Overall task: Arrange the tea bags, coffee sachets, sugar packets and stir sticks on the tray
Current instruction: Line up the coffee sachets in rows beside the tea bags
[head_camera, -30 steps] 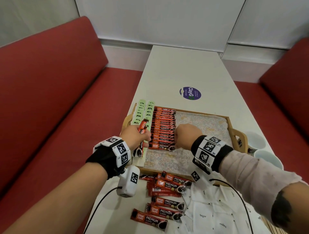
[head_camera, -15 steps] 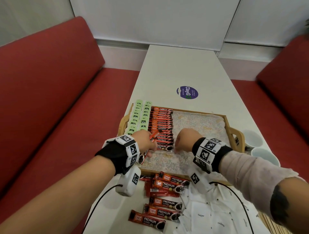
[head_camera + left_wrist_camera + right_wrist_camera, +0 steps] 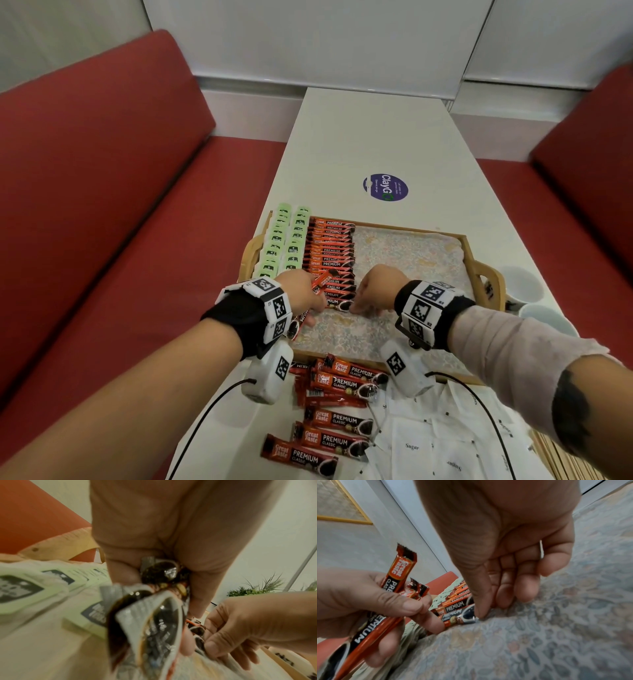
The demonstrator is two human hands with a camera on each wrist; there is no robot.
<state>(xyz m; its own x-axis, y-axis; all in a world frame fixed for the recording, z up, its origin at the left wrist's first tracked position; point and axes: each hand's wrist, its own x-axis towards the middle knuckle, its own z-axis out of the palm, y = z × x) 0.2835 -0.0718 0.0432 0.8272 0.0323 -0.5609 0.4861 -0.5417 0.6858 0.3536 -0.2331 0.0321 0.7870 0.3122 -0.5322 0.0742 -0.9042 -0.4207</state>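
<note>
A wooden tray (image 3: 411, 230) with a floral liner holds two columns of green tea bags (image 3: 284, 246) and a row of red coffee sachets (image 3: 330, 253). My left hand (image 3: 317, 305) grips a bundle of coffee sachets (image 3: 397, 577), and its forefinger touches the nearest sachet of the row (image 3: 458, 616). My right hand (image 3: 363, 305) is curled over that sachet's dark end, with the thumb tip (image 3: 479, 614) pressing it against the liner. In the left wrist view the held bundle (image 3: 154, 628) fills the middle.
Loose coffee sachets (image 3: 339, 421) and white sugar packets (image 3: 428, 448) lie on the table in front of the tray. Wooden stir sticks (image 3: 561, 459) show at the bottom right. Two white cups (image 3: 520, 284) stand right of the tray. Red benches flank the table.
My left hand has come down and to the right with its bundle, until its forefinger meets the row's near end. My right hand has sunk onto the nearest sachet.
</note>
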